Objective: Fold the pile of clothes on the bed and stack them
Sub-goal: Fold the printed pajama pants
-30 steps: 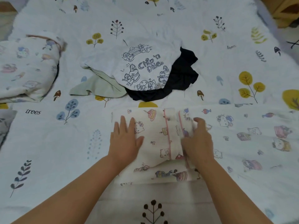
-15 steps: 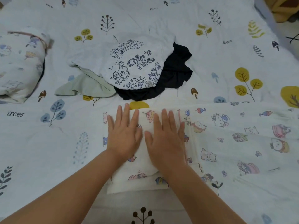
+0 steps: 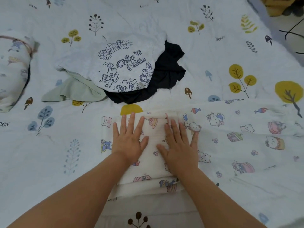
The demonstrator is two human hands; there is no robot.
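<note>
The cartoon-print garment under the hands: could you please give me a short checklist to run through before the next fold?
1. Left hand flat on the cartoon-print garment: ok.
2. Right hand flat on it, fingers straight: ok.
3. Folded part's edges aligned: not ok, a lower layer sticks out at the near edge.
4. Whole garment folded: not ok, the rest spreads out to the right.
5. Pile behind, Chip 'n Dale shirt, black garment, green garment, apart from it: ok.
6. Bedsheet beneath lies smooth: cannot tell.

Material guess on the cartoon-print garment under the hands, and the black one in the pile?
Cartoon-print garment: looks like thin woven cotton, matte; it holds flat, crisp folds under both hands. Black garment: probably soft jersey knit, matte, slumping in loose rumples. Neither weave resolves.
</note>
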